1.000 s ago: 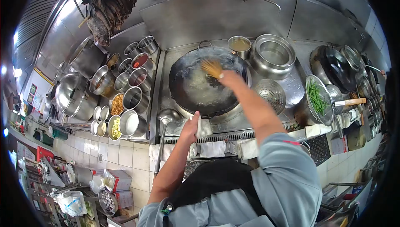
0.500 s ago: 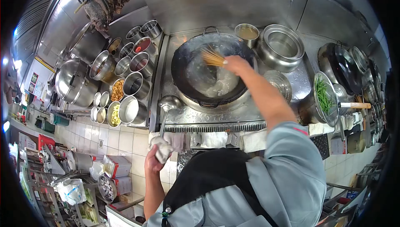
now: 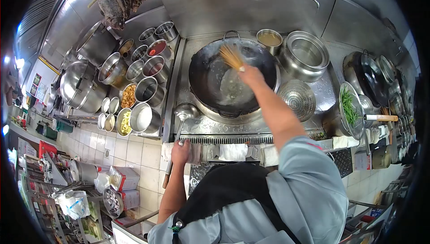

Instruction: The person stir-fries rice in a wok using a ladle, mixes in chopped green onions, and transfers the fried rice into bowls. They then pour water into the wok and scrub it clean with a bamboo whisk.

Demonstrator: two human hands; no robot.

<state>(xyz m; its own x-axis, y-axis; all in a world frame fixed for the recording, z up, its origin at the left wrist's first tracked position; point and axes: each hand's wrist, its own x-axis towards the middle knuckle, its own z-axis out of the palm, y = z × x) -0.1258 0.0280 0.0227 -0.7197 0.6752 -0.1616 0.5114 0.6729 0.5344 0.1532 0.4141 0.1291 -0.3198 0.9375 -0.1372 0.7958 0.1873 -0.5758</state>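
A large dark wok sits on the stove with some cloudy liquid in its bottom. My right hand grips a bamboo brush, whose bristles fan out over the wok's upper middle. At the stove's front edge, my left hand is closed at the handle of a steel ladle. The ladle's bowl rests on the stove, left of the wok. White cloths lie along the front rail. A perforated strainer lies right of the wok.
Steel containers with sauces and chopped ingredients stand at the left. Behind the strainer is a steel pot, beside a bowl of broth. Green vegetables fill a colander at the right. Dried fish hang at the upper left.
My left hand has left the wok's front handle and the cloth it held, and is now at the ladle's handle. The brush has moved within the wok, and less liquid shows there.
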